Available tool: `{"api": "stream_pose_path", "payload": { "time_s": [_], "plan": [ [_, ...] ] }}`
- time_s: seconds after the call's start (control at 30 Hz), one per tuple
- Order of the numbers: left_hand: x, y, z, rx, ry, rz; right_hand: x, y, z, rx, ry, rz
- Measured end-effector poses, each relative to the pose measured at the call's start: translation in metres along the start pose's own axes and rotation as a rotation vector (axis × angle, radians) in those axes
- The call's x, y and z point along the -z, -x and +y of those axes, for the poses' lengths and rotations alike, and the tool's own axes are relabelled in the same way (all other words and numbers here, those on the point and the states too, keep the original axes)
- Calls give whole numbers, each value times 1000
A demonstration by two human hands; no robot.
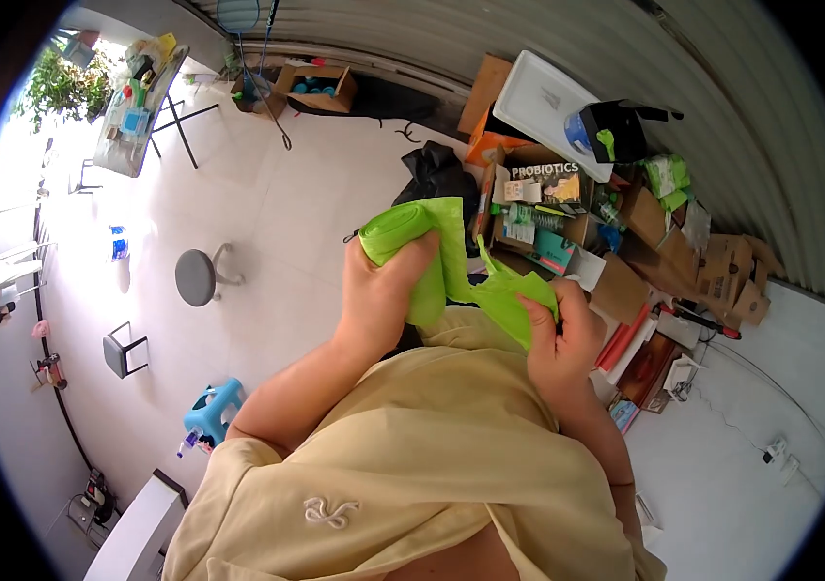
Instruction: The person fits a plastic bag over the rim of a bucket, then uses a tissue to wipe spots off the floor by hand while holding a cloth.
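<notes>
A roll of bright green plastic bags (398, 228) is in my left hand (383, 290), whose fingers wrap round it in front of my body. From the roll a flat strip hangs down on its right side. My right hand (565, 339) pinches a crumpled green plastic bag (514, 295) between thumb and fingers. This bag reaches toward the strip with a ragged upper edge; whether the two are still joined I cannot tell. Both hands are above my beige shirt (412, 416).
Cardboard boxes (722, 276), a probiotics box (548, 179) and a white tray (538, 97) are piled at the right. A black bag (432, 179) lies behind the roll. To the left stand a grey stool (197, 278), a small chair (122, 353), a blue stool (214, 412) and a cluttered folding table (126, 145).
</notes>
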State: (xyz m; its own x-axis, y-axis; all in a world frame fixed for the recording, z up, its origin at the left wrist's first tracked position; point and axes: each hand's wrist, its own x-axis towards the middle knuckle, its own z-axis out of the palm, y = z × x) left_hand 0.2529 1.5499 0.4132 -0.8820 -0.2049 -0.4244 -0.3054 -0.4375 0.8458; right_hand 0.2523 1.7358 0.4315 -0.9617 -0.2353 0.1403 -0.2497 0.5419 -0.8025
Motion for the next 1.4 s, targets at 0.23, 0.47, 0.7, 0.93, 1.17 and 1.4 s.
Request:
{"api": "stream_pose_path", "payload": {
  "time_s": [0.23,0.47,0.7,0.93,1.17,1.4],
  "plan": [
    [-9,-5,-6,22,-50,-6,1,5,6,25,27,103],
    [-27,-4,-8,34,-20,59,5,13,14,77,104,168],
    [-35,-5,-9,-159,-275,-23,17,23,21,163,73,152],
    [-30,-8,21,195,-304,-477,36,15,30,-318,-403,-251],
    [-23,-13,38,386,-206,-741,29,11,28,-519,-469,-429],
    [-31,-8,37,160,-308,-642,15,14,27,-243,-338,-308]
  ]
}}
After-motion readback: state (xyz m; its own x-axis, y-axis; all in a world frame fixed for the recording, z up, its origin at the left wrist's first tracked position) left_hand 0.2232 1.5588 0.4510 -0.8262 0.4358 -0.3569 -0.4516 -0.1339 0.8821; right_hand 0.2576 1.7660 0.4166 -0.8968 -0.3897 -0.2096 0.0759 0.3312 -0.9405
